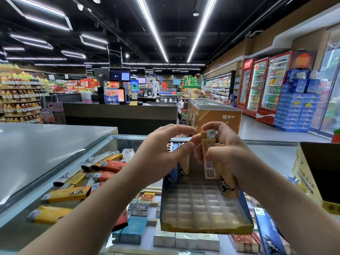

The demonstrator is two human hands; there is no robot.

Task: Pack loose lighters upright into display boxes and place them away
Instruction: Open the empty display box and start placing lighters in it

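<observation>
A blue and yellow display box with a clear gridded insert sits on the glass counter in front of me. A few lighters stand upright in its far left cells. My right hand grips a bunch of tan and orange lighters above the box's far right part. Just left of that bunch, my left hand hovers over the standing lighters with its fingers loosely curved and nothing in them. Several loose yellow, orange and black lighters lie flat on the glass to the left.
A second open yellow box stands at the right edge. A blue lighter lies near the front right. Cigarette packs show under the glass counter. A grey countertop lies to the left, store aisles and coolers beyond.
</observation>
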